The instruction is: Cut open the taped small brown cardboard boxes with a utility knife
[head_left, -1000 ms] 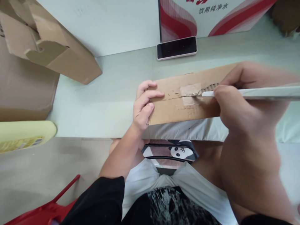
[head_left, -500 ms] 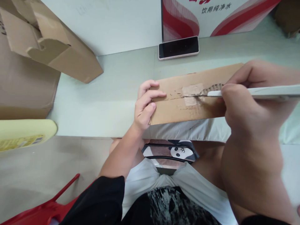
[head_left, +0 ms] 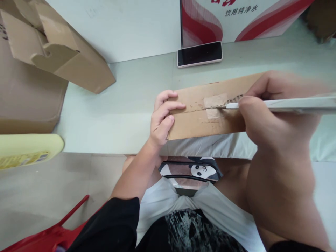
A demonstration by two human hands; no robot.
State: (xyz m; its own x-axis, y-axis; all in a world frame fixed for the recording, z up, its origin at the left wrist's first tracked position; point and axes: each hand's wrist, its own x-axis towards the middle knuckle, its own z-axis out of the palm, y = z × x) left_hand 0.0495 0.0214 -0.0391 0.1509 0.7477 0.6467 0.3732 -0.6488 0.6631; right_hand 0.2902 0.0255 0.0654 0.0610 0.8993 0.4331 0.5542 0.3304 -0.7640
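Observation:
A narrow brown cardboard box [head_left: 189, 126] lies on the pale green tabletop near its front edge. Along its middle seam are a patch of clear tape and a torn strip with bare corrugation. My left hand [head_left: 164, 117] grips the box's left end, its fingers bent over the top face. In my right hand [head_left: 275, 112] is a slim white utility knife [head_left: 296, 104], its thin tip at the seam by the tape. My right hand covers the box's right end, and the knife's rear part is blurred.
Behind the box a phone [head_left: 199, 54] lies against a white carton with red waves [head_left: 202, 24]. Open brown cartons [head_left: 78, 63] stand at the left, above a yellow bottle [head_left: 28, 150]. A red stool [head_left: 60, 234] is at the lower left.
My right hand and the knife have shifted left along the seam, towards the tape. My left hand and the box stay in place.

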